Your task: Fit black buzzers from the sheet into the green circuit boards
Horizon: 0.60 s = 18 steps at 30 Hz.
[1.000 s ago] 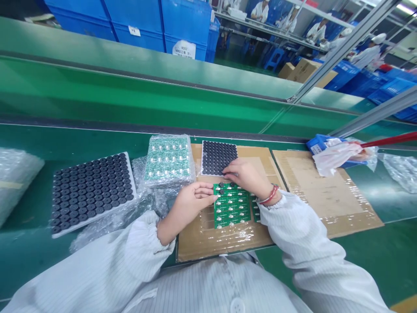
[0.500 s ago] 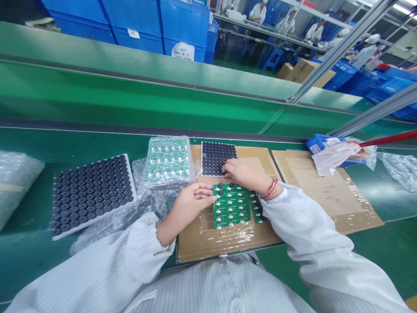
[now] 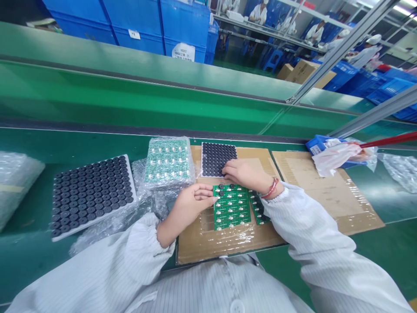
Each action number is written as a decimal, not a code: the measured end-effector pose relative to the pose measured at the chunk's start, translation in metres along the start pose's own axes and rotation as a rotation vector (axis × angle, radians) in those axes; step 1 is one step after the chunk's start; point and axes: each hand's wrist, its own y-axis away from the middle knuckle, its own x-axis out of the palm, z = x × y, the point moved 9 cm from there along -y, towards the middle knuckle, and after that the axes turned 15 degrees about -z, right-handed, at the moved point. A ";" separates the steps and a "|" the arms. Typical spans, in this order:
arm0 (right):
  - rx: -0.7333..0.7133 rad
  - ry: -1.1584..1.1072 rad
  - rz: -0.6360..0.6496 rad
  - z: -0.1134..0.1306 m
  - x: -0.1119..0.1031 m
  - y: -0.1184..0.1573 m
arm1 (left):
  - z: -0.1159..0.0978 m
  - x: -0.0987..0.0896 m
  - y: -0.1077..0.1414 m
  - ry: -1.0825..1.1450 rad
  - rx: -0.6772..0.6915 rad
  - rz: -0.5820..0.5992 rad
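A green circuit board panel (image 3: pixel 230 208) with rows of white connectors lies on the cardboard, with a few black round buzzers near its top edge. My left hand (image 3: pixel 195 203) holds the panel's left edge between thumb and fingers. Beyond the panel, a foam tray of black round buzzers (image 3: pixel 216 157) lies flat. At that tray's lower right corner, my right hand (image 3: pixel 239 171) is closed, with fingertips down on a buzzer that they mostly hide. A second circuit board panel (image 3: pixel 257 206) with black parts is partly covered by my right forearm.
Bubble-wrapped circuit boards (image 3: pixel 169 161) stand left of the cardboard (image 3: pixel 202 248). Farther left is a larger buzzer tray (image 3: pixel 93 195). A blue bin (image 3: pixel 321 143) holding plastic bags sits at the right. Blue crates (image 3: pixel 130 26) and co-workers are beyond the line.
Almost nothing differs. My right hand stays at the buzzer tray with a very slight shift of the fingers, and my left hand keeps to the panel's edge.
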 end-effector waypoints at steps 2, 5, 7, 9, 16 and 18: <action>0.021 -0.030 0.002 -0.002 0.001 0.001 | 0.000 0.000 0.000 0.001 -0.001 0.000; 0.046 -0.092 -0.002 -0.004 0.000 0.000 | 0.000 0.000 -0.001 0.000 -0.001 0.002; 0.071 -0.140 -0.008 -0.007 -0.001 0.000 | 0.000 0.000 0.000 -0.003 -0.001 0.002; 0.116 -0.202 -0.037 -0.011 -0.006 0.000 | 0.001 0.000 0.000 -0.009 -0.003 0.003; 0.315 -0.477 -0.294 -0.016 -0.049 0.018 | -0.001 -0.001 0.001 -0.016 -0.007 -0.003; 0.374 -0.556 -0.348 -0.009 -0.059 0.027 | -0.002 -0.001 0.001 -0.026 -0.009 -0.007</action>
